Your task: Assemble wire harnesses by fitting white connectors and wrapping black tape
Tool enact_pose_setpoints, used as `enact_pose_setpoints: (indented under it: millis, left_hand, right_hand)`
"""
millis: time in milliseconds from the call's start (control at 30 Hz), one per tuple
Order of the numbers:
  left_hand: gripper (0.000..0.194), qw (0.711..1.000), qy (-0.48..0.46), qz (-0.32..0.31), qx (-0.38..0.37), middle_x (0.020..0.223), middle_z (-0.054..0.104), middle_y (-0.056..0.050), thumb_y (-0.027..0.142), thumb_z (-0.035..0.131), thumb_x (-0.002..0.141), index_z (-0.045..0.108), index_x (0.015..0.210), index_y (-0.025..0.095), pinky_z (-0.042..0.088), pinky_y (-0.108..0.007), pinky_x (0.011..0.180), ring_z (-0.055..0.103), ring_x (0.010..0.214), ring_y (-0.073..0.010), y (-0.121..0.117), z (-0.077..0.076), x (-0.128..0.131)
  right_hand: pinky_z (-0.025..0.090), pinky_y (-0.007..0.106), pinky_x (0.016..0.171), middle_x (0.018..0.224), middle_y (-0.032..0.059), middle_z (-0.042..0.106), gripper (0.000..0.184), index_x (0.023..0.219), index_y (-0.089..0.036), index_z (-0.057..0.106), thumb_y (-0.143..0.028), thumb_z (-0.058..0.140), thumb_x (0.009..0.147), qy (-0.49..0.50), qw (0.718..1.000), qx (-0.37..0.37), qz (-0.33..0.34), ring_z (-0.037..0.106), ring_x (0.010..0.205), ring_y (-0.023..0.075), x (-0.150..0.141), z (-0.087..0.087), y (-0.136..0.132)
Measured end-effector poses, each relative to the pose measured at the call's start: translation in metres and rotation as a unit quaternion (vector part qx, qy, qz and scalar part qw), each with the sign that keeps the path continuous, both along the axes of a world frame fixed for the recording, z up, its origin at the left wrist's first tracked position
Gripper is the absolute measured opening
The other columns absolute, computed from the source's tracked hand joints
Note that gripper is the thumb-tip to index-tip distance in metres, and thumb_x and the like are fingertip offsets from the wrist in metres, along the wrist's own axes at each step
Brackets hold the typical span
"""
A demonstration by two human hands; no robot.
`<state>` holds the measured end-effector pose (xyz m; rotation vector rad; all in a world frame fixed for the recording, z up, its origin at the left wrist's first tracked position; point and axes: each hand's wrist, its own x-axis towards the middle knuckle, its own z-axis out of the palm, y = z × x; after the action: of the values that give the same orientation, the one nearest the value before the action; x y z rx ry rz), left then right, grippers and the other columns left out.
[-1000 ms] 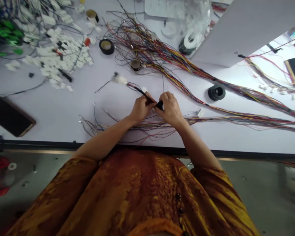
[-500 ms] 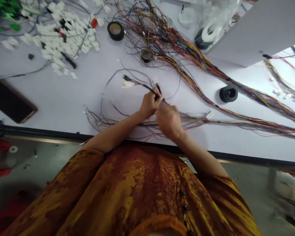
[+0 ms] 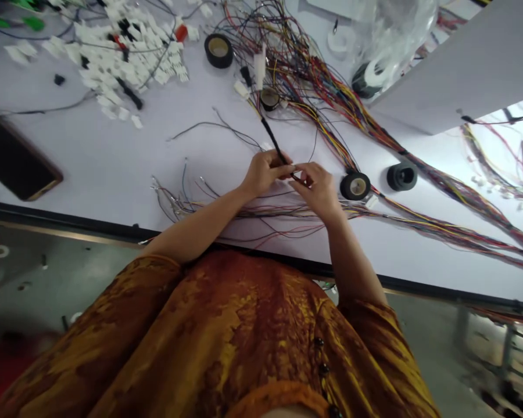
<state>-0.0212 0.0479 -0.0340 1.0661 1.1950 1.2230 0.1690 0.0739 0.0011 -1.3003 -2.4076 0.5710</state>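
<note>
No text, label, brand or number can be read anywhere. The white connectors [image 3: 122,64], the black-sleeved cable [image 3: 272,139], the black tape roll [image 3: 218,50] and the phone [image 3: 17,157] show no legible marks.

The left forearm [image 3: 196,223] and right forearm [image 3: 353,258] angle inward, bringing the left hand [image 3: 265,173] and right hand [image 3: 317,188] close together, fingers [image 3: 283,169] pinched.

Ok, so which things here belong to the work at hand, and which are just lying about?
At work: left hand, right hand, black-wrapped wire harness, its loose wire ends.

Lying about: phone, roll of black tape, white connectors, black rubber ring.
</note>
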Motion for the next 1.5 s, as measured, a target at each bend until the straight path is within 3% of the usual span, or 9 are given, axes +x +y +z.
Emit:
enact_pose_setpoints:
  millis: [167,267,367,467,767,1100,1267,1400,1500]
  left_hand:
    - [0.039,0.958,0.270,0.026,0.091,0.124,0.068,-0.012,0.017,0.066,0.087,0.055,0.125,0.016,0.058,-0.029,0.084,0.071,0.095,-0.0157,-0.033,0.027,-0.009]
    - [0.037,0.876,0.433,-0.125,0.173,0.136,0.063,-0.017,0.016,0.061,0.092,0.057,0.128,0.014,0.050,-0.043,0.106,0.061,0.125,-0.0262,-0.088,0.045,-0.012]
    - [0.036,0.808,0.544,-0.174,0.145,0.146,0.056,-0.015,0.018,0.053,0.096,0.058,0.132,0.017,0.041,-0.053,0.115,0.052,0.138,-0.0305,-0.138,0.044,-0.028]
    - [0.032,0.785,0.601,-0.125,0.084,0.153,0.049,-0.015,0.024,0.052,0.097,0.061,0.127,0.018,0.032,-0.058,0.120,0.043,0.145,-0.0322,-0.168,0.029,-0.063]
    - [0.032,0.780,0.626,0.001,-0.001,0.147,0.055,-0.015,0.047,0.050,0.096,0.062,0.102,0.018,0.038,-0.050,0.113,0.051,0.136,-0.0316,-0.179,0.025,-0.163]
    - [0.064,0.750,0.646,-0.070,-0.123,0.159,0.040,-0.012,0.060,0.047,0.094,0.049,0.145,0.021,0.049,-0.051,0.099,0.045,0.135,-0.0385,-0.169,0.057,-0.188]
    - [0.072,0.740,0.649,-0.092,-0.149,0.167,0.026,-0.008,0.067,0.049,0.092,0.039,0.154,0.030,0.050,-0.056,0.099,0.042,0.140,-0.0410,-0.168,0.058,-0.202]
    - [0.068,0.777,0.617,-0.078,-0.104,0.164,0.032,-0.010,0.065,0.049,0.094,0.046,0.149,0.025,0.046,-0.054,0.108,0.046,0.140,-0.0337,-0.170,0.068,-0.209]
    - [0.062,0.841,0.541,0.016,-0.007,0.151,0.050,-0.011,0.065,0.053,0.092,0.057,0.135,0.020,0.051,-0.042,0.106,0.063,0.117,-0.0214,-0.188,0.101,-0.201]
  right_hand:
    - [0.041,0.031,0.070,0.079,0.0059,0.067,0.020,0.098,-0.018,0.071,-0.029,0.055,0.092,-0.064,0.990,-0.025,-0.125,0.060,0.075,0.0214,-0.035,-0.009,0.005]
    - [0.043,0.035,0.074,0.086,0.0103,0.070,0.022,0.104,-0.018,0.070,-0.026,0.052,0.093,-0.129,0.970,-0.011,-0.204,0.063,0.082,0.0259,-0.041,-0.009,0.023]
    - [0.046,0.038,0.077,0.083,0.0097,0.070,0.025,0.112,-0.018,0.067,-0.026,0.058,0.090,-0.119,0.968,-0.009,-0.221,0.065,0.082,0.0275,-0.039,-0.006,0.030]
    - [0.049,0.038,0.077,0.083,0.0057,0.072,0.029,0.114,-0.019,0.064,-0.027,0.063,0.086,-0.040,0.980,-0.024,-0.193,0.066,0.075,0.0231,-0.024,-0.002,0.020]
    - [0.055,0.036,0.086,0.109,0.0091,0.073,0.019,0.105,-0.020,0.069,-0.027,0.060,0.090,0.025,1.000,0.000,0.016,0.069,0.098,0.0223,0.033,0.014,-0.033]
    - [0.050,0.051,0.103,0.128,0.0177,0.063,0.031,0.118,-0.017,0.069,-0.031,0.059,0.092,-0.008,0.995,0.092,-0.029,0.059,0.121,0.0300,0.059,0.002,-0.083]
    - [0.052,0.050,0.097,0.115,0.0160,0.067,0.030,0.117,-0.016,0.069,-0.028,0.059,0.092,-0.021,0.996,0.089,-0.017,0.062,0.111,0.0289,0.065,-0.009,-0.103]
    - [0.052,0.048,0.095,0.113,0.0150,0.068,0.028,0.117,-0.016,0.069,-0.028,0.059,0.092,-0.024,0.996,0.083,-0.011,0.062,0.108,0.0274,0.068,-0.012,-0.111]
    - [0.051,0.047,0.094,0.111,0.0142,0.068,0.028,0.115,-0.017,0.069,-0.028,0.059,0.092,-0.022,0.996,0.083,-0.011,0.061,0.106,0.0269,0.069,-0.013,-0.112]
